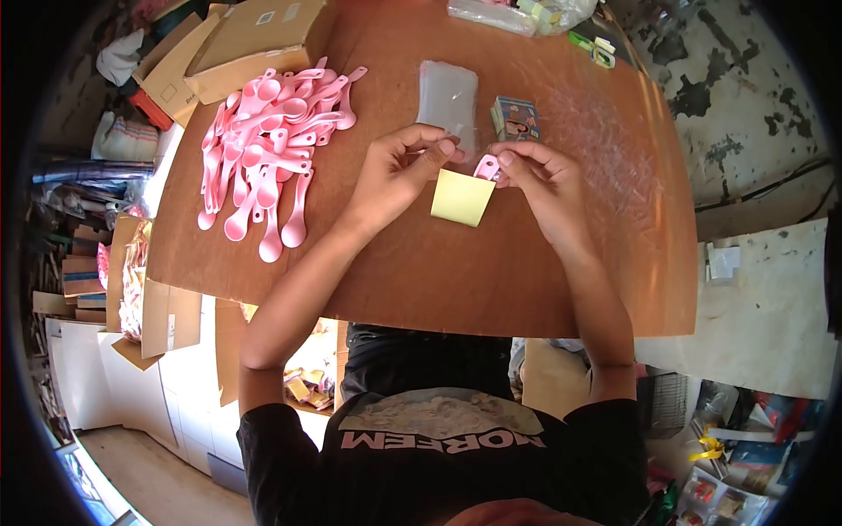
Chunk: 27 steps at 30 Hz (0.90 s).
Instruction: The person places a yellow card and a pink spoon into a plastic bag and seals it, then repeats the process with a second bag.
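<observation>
My left hand [399,171] and my right hand [537,180] meet over the middle of a brown wooden board [412,272]. Between them hangs a small yellow packet [462,198], pinched at its top edge by the left fingers. The right fingers hold a pink plastic spoon [487,167] at the packet's mouth, partly hidden by the fingertips. A heap of several pink spoons [267,140] lies to the left. Just beyond my hands are a stack of clear plastic bags [447,95] and a small printed box [515,118].
A cardboard box [254,44] stands at the board's far left corner, clear bags with items [526,13] at the far edge. Cartons and clutter fill the floor on the left; a cracked grey floor and papers lie to the right.
</observation>
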Available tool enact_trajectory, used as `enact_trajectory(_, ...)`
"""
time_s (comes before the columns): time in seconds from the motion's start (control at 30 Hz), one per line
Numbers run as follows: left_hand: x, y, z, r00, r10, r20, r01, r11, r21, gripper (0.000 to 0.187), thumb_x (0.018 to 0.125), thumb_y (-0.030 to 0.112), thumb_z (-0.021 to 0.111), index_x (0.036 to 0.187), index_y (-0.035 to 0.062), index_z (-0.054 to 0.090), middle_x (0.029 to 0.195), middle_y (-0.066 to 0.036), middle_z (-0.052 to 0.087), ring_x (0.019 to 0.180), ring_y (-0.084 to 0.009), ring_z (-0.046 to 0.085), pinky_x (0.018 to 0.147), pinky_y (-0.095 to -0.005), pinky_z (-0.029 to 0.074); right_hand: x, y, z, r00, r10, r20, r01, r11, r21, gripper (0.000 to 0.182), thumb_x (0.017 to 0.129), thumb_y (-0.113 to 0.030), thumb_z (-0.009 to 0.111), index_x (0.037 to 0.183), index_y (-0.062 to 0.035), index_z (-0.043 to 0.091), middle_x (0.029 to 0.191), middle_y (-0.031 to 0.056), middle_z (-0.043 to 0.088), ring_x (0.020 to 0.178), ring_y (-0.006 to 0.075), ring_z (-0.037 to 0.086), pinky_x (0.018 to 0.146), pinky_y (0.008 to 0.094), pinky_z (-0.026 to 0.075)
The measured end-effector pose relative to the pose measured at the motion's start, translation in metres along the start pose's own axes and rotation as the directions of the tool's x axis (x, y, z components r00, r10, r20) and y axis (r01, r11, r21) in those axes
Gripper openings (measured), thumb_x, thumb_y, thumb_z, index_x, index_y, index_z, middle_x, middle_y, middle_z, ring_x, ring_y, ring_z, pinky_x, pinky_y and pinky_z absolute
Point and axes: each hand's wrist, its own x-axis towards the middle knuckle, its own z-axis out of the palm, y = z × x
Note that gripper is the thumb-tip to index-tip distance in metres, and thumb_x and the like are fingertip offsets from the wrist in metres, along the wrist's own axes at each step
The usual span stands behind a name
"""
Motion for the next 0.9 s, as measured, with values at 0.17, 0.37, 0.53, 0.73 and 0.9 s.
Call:
enact_trajectory(0.17,0.000,-0.004,-0.003,0.998,-0.034,-0.052,0.038,0.996,0.075,0.019,0.095,0.014,0.063,0.102,-0.0033,0.067,0.092,-0.007,0.069,0.087,-0.0113,0.065,0.074,-0.0259,0.055,-0.001,0.016,-0.002,0.994,-0.100,-0.050,0.097,0.994,-0.053,0.017,0.092,-0.009,0.065,0.103,0.0048,0.069,0.090,0.0081,0.070,0.078,0.0118,0.066,0.070,0.0250,0.055)
enact_trajectory(0.37,0.003,-0.010,-0.009,0.998,0.050,-0.039,-0.040,0.971,0.236,0.020,0.093,0.013,0.065,0.104,-0.0029,0.068,0.089,-0.006,0.070,0.083,-0.0091,0.063,0.072,-0.0252,0.054,0.001,0.027,0.000,0.985,-0.157,-0.069,0.161,0.986,0.050,0.016,0.092,-0.006,0.065,0.104,0.0033,0.069,0.094,0.0092,0.071,0.079,0.0113,0.066,0.071,0.0235,0.055)
enact_trajectory(0.53,0.011,-0.011,-0.024,0.995,-0.005,0.101,-0.012,0.986,0.169,0.018,0.093,0.007,0.063,0.108,-0.0035,0.066,0.097,-0.008,0.070,0.088,-0.0107,0.065,0.079,-0.0251,0.055,0.004,0.040,-0.014,0.994,-0.082,0.068,0.078,0.995,0.054,0.014,0.091,-0.002,0.064,0.103,0.0032,0.070,0.096,0.0095,0.071,0.080,0.0123,0.066,0.073,0.0247,0.055)
enact_trajectory(0.73,0.015,-0.016,-0.036,0.984,-0.027,0.177,-0.025,0.958,0.287,0.020,0.092,0.006,0.065,0.110,0.0010,0.068,0.102,-0.006,0.071,0.091,-0.0097,0.063,0.080,-0.0241,0.052,0.011,0.051,-0.022,0.977,-0.111,0.183,0.115,0.993,-0.009,0.015,0.090,0.004,0.060,0.100,0.0024,0.071,0.097,0.0088,0.071,0.084,0.0126,0.066,0.075,0.0238,0.054)
enact_trajectory(0.9,0.016,-0.016,-0.039,0.984,0.025,0.177,-0.089,0.927,0.365,0.016,0.091,0.003,0.065,0.106,0.0014,0.070,0.102,-0.006,0.071,0.093,-0.0109,0.063,0.082,-0.0246,0.051,0.011,0.051,-0.022,0.961,-0.183,0.205,0.203,0.976,-0.082,0.017,0.089,0.007,0.059,0.097,0.0004,0.072,0.101,0.0081,0.070,0.083,0.0112,0.064,0.075,0.0227,0.053)
